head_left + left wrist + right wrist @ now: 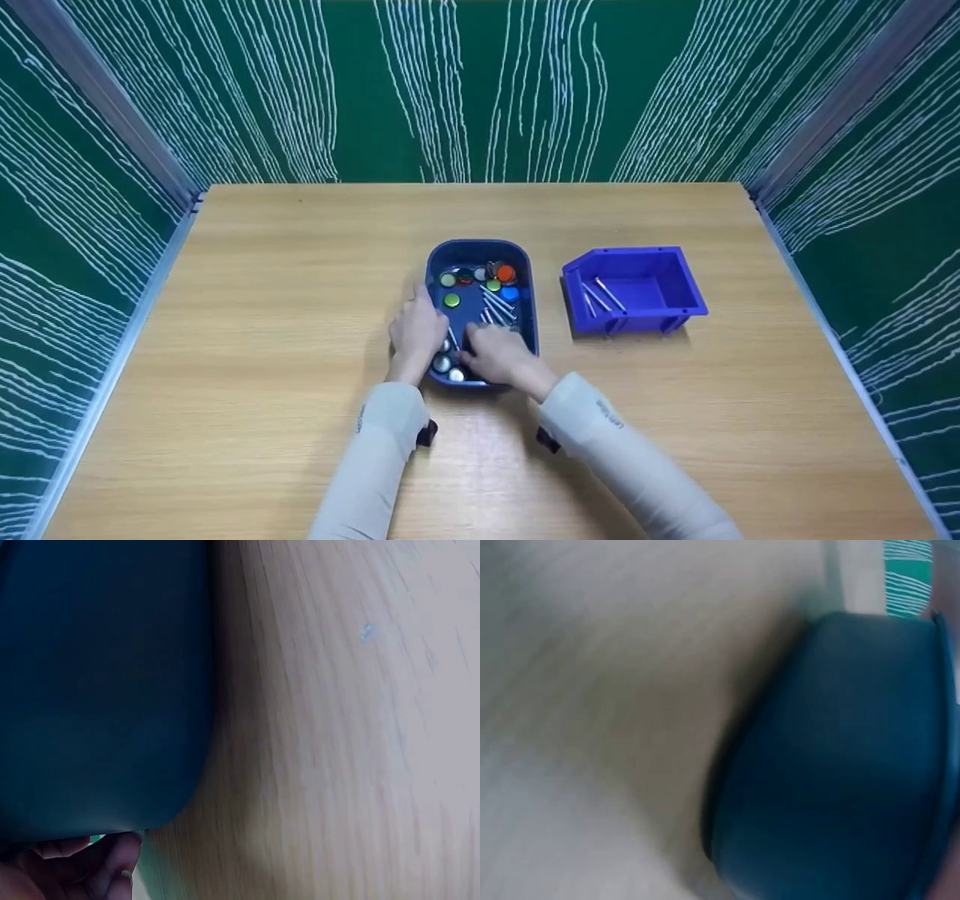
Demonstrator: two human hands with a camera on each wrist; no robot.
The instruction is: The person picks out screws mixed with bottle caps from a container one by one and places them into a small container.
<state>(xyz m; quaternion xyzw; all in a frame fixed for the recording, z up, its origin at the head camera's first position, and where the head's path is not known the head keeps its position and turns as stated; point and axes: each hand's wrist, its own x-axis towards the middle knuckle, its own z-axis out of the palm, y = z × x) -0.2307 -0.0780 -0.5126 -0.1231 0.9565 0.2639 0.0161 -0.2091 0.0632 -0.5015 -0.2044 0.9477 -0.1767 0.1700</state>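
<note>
A dark blue tray [484, 246] with rounded corners lies on the table, bottle caps and metal rods inside it. My left hand [420, 328] grips its left side; in the left wrist view the fingers [112, 862] show at the tray's wall [105, 690]. My right hand [499, 352] reaches into the near right part, fingers bent, fingertips at the lower end of a slim metal rod [454, 339]. I cannot tell whether they pinch it. Several more rods [497, 304] lie beyond that hand. In the right wrist view the tray's outer wall [832, 765] hides the fingertips.
To the right stands a purple bin [645, 322] with a few metal rods [609, 294] in it. Inside the tray, coloured caps [506, 273] gather at the far end and silver caps [442, 364] at the near left. Green walls [487, 90] with white lines enclose the wooden table [300, 300].
</note>
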